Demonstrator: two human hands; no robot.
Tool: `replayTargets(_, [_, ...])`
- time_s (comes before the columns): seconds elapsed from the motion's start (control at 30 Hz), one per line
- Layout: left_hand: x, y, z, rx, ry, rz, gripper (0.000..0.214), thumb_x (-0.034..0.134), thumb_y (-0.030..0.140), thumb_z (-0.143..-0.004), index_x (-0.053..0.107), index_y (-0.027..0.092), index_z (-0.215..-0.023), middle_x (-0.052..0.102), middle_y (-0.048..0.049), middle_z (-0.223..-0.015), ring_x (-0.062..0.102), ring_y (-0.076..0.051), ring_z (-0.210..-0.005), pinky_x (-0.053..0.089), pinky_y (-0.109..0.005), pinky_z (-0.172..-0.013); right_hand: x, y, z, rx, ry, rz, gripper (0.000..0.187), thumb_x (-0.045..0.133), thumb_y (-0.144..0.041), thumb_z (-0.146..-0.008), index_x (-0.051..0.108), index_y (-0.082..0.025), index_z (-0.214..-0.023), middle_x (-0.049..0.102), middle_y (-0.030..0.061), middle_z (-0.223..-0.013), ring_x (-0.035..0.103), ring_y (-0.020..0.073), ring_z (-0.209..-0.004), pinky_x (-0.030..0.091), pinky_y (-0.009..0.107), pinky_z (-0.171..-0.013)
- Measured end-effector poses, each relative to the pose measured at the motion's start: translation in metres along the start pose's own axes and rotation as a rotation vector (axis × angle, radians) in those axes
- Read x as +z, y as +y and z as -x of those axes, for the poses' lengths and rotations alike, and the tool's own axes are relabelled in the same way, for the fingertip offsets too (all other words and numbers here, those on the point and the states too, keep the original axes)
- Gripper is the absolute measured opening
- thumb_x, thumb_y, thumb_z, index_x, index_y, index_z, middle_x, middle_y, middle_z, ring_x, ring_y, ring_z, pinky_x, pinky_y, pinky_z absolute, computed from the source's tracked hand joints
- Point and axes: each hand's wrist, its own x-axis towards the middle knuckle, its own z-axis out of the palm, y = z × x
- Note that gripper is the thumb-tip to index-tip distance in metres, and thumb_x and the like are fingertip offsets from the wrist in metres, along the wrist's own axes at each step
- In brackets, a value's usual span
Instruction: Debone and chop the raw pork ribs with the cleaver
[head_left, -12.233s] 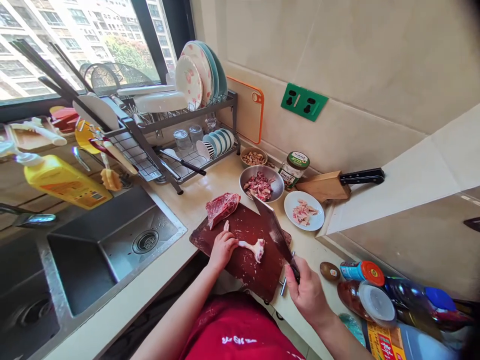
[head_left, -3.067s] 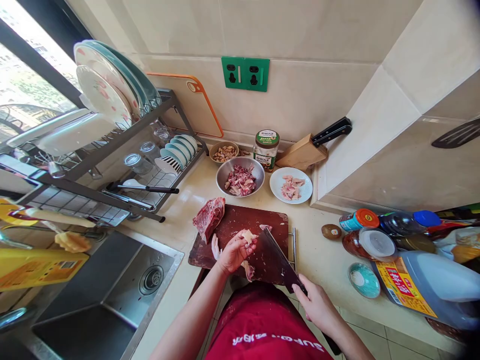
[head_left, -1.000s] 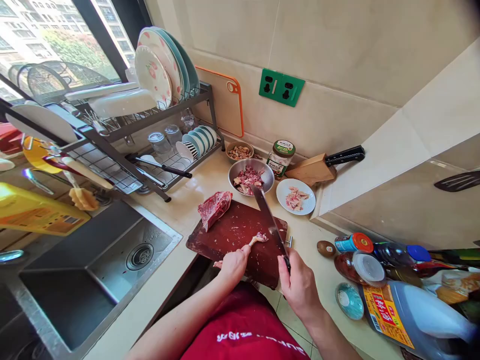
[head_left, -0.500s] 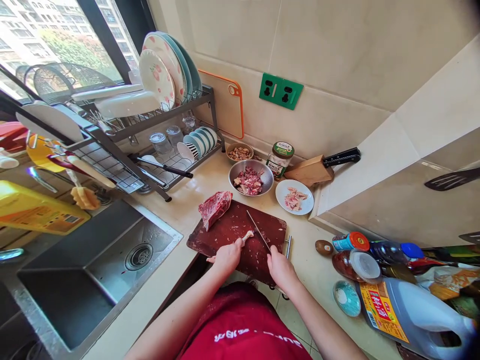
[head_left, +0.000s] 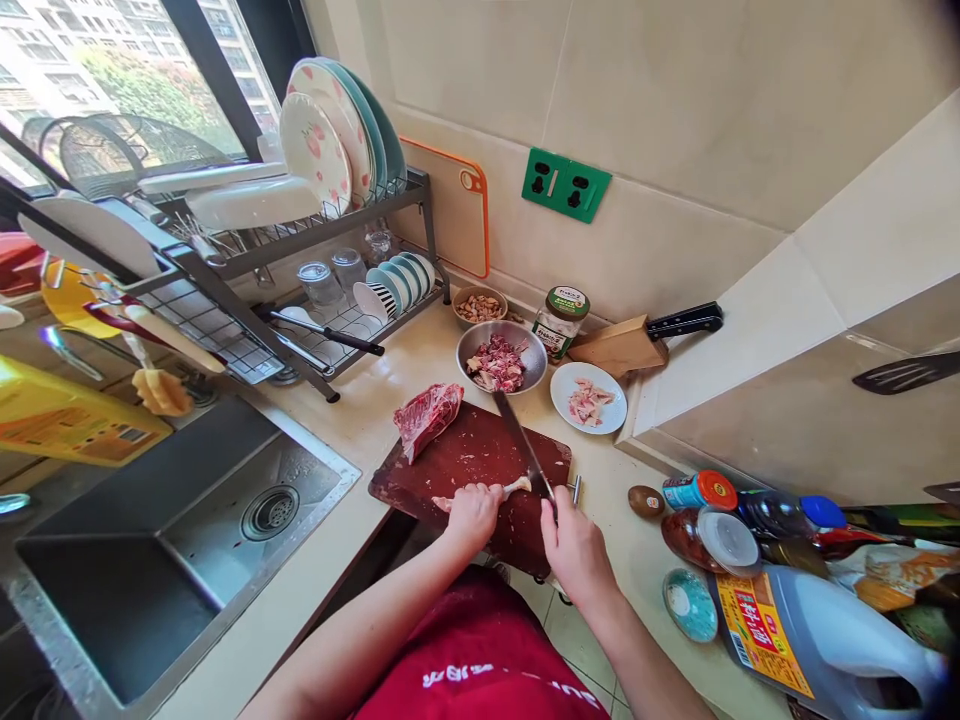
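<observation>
The left hand (head_left: 474, 515) has its grip clenched on a slender, pale-pink piece of meat (head_left: 517, 485) over the dark red-brown cutting board (head_left: 427, 488), its long axis towards nearly three o'clock, free end beside the dark metal cleaver (head_left: 516, 430), pointing to eleven, that the right hand (head_left: 576, 545) grasps.

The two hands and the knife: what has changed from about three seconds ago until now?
The left hand turned palm down and let go of the small piece; it now grips a pale strip over the cutting board. The knife, in the right hand both times, reaches farther forward, toward the metal bowl. The large red meat and bowl stayed put.
</observation>
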Motion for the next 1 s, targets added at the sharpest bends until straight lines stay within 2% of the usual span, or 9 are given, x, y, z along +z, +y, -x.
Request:
replayTargets(0.07, [0.0,0.002,0.0,-0.012,0.01,-0.004,0.023,0.032,0.015,-0.086,0.054,0.015,-0.094,0.06,-0.0132,-0.084,0.059,-0.027,-0.082,0.043,-0.037,-0.066,0.0,-0.004,-0.004,0.035,-0.002,-0.006,0.03,0.025,-0.029,-0.092,0.05,-0.016,-0.103,0.066,0.0082,-0.082,0.064,0.017,-0.07,0.039,0.023,-0.057])
replayTargets(0.17, [0.003,0.003,0.0,-0.011,0.017,-0.014,0.024,0.031,0.015,-0.086,0.054,0.014,-0.093,0.06,-0.0139,-0.083,0.059,-0.027,-0.082,0.043,-0.038,-0.066,0.021,-0.005,-0.014,0.155,-0.267,0.033,0.027,0.028,-0.024,-0.091,0.05,-0.015,-0.103,0.068,0.0094,-0.08,0.065,0.018,-0.071,0.041,0.023,-0.058])
replayTargets(0.23, [0.005,0.003,-0.001,-0.005,0.014,-0.023,0.024,0.032,0.015,-0.086,0.055,0.014,-0.093,0.06,-0.0135,-0.083,0.059,-0.027,-0.082,0.044,-0.039,-0.066,0.039,-0.002,-0.021,0.195,-0.381,0.051,0.024,0.03,-0.022,-0.09,0.051,-0.016,-0.101,0.068,0.0095,-0.079,0.066,0.0185,-0.07,0.04,0.023,-0.056])
replayTargets(0.33, [0.007,-0.002,-0.004,0.003,0.007,-0.012,0.024,0.032,0.017,-0.087,0.055,0.015,-0.094,0.059,-0.012,-0.084,0.058,-0.026,-0.083,0.044,-0.037,-0.066,0.054,0.005,-0.028,0.19,-0.375,0.041,0.022,0.031,-0.023,-0.09,0.05,-0.017,-0.101,0.069,0.0104,-0.083,0.066,0.019,-0.074,0.04,0.024,-0.058])
replayTargets(0.47, [0.005,-0.012,-0.01,-0.01,0.04,0.003,0.027,0.032,0.029,-0.089,0.055,0.017,-0.095,0.055,-0.0116,-0.093,0.055,-0.024,-0.085,0.043,-0.035,-0.067,0.052,0.014,-0.023,0.191,-0.371,0.025,0.02,0.032,-0.024,-0.09,0.049,-0.018,-0.098,0.068,0.0089,-0.082,0.065,0.0186,-0.074,0.037,0.024,-0.057])
replayTargets(0.63, [0.005,-0.038,-0.002,0.034,0.226,-0.045,0.03,0.051,0.042,-0.081,0.053,0.017,-0.096,0.055,-0.0091,-0.095,0.05,-0.026,-0.093,0.036,-0.042,-0.08,0.053,0.025,-0.007,0.204,-0.379,0.026,0.018,0.031,-0.024,-0.09,0.047,-0.018,-0.09,0.066,0.0067,-0.074,0.064,0.0175,-0.067,0.032,0.023,-0.051])
replayTargets(0.73, [0.01,-0.053,0.008,0.087,0.281,-0.065,0.02,0.047,0.036,-0.084,0.053,0.021,-0.097,0.055,-0.006,-0.093,0.048,-0.023,-0.092,0.032,-0.041,-0.084,0.054,0.027,-0.002,0.197,-0.369,0.029,0.018,0.03,-0.024,-0.091,0.047,-0.019,-0.089,0.066,0.0052,-0.072,0.063,0.0163,-0.064,0.029,0.023,-0.049])
replayTargets(0.83, [0.014,-0.057,0.012,0.182,0.276,-0.069,0.02,0.037,0.031,-0.089,0.054,0.024,-0.096,0.055,-0.0039,-0.088,0.048,-0.02,-0.087,0.029,-0.04,-0.086,0.037,0.02,0.0,0.153,-0.302,0.023,0.02,0.03,-0.024,-0.091,0.049,-0.019,-0.088,0.065,0.0027,-0.068,0.062,0.0148,-0.059,0.027,0.022,-0.048])
replayTargets(1.0, [0.014,-0.05,0.01,0.185,0.263,-0.03,0.027,0.031,0.033,-0.091,0.055,0.026,-0.097,0.054,-0.0042,-0.088,0.046,-0.02,-0.086,0.027,-0.04,-0.086,-0.013,-0.004,0.001,-0.01,0.064,-0.071,0.03,0.026,-0.03,-0.092,0.051,-0.016,-0.099,0.066,0.0063,-0.076,0.063,0.016,-0.064,0.038,0.023,-0.055])
